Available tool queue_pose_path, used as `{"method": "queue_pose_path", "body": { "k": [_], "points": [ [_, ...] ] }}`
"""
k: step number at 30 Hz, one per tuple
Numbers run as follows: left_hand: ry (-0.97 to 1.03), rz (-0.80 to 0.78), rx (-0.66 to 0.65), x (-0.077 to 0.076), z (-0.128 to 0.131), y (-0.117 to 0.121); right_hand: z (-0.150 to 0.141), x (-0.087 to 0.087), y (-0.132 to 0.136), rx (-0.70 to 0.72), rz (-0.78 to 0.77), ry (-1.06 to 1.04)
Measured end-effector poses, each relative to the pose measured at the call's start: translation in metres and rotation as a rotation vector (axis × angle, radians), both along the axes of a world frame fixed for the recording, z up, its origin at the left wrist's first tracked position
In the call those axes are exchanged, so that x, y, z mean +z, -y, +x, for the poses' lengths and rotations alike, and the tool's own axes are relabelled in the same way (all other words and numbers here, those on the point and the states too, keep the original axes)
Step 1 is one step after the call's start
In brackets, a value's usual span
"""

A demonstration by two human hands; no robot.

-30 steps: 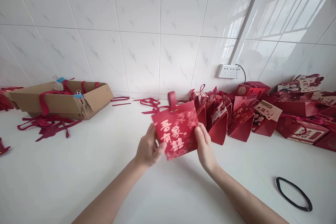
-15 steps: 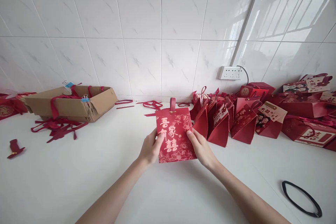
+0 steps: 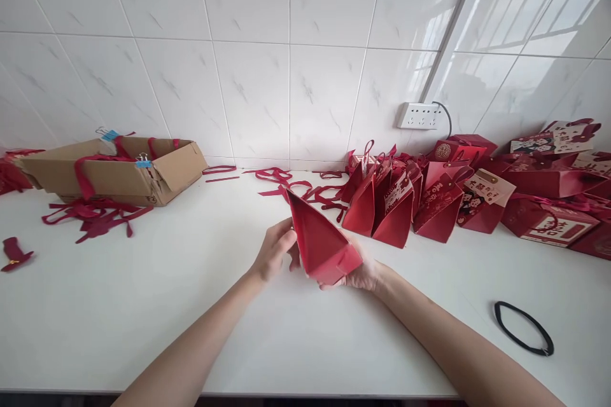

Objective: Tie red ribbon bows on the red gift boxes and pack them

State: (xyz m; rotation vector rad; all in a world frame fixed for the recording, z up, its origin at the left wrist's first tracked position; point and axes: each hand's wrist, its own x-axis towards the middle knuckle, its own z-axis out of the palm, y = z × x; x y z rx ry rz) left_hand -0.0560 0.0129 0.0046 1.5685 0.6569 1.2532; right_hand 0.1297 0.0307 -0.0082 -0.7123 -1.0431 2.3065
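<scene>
Left hand (image 3: 272, 253) half-curling at red box (image 3: 321, 238), grip unclear | right hand (image 3: 366, 272) cupping it, side gaping | shaped boxes (image 3: 395, 224) standing rightward

A white table (image 3: 286, 343) runs along under a tiled wall. At its left, by the wall, sits an open carton (image 3: 109, 183), with tangled red ribbons (image 3: 102, 219) in front of it and a short red strap (image 3: 16, 255) nearer the left edge. Loose ribbon strips (image 3: 315, 191) lie along the middle back. Red gift boxes (image 3: 394, 229) stand in a row to their right, beside a red pile (image 3: 554, 210). A black band (image 3: 550, 342) lies at the near right.
</scene>
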Motion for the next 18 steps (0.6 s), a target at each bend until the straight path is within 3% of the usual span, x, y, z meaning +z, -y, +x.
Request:
{"method": "queue_pose_path", "body": {
  "k": [3, 6, 8, 10, 12, 15, 18],
  "points": [
    [-0.021, -0.141, 0.137, 0.0, 0.003, -0.003, 0.002, 0.003, 0.001, 0.011, -0.004, 0.051],
    [-0.042, -0.245, 0.189, -0.001, 0.002, -0.009, -0.001, 0.004, -0.001, 0.012, -0.009, 0.127],
    [-0.038, -0.251, 0.215, 0.0, -0.001, -0.014, -0.004, 0.005, -0.003, -0.124, 0.039, 0.236],
    [-0.044, -0.244, 0.245, 0.001, -0.006, -0.019, -0.004, 0.009, -0.001, -0.366, 0.238, 0.342],
    [-0.098, -0.241, 0.258, 0.002, -0.01, -0.021, 0.003, 0.015, 0.01, -0.572, 0.573, 0.433],
    [-0.275, -0.209, 0.225, 0.0, -0.008, -0.016, 0.022, 0.025, 0.042, -0.601, 0.988, 0.623],
    [-0.38, -0.152, 0.115, -0.004, 0.004, -0.004, 0.036, 0.028, 0.082, -0.654, 1.134, 0.838]
  ]
}}
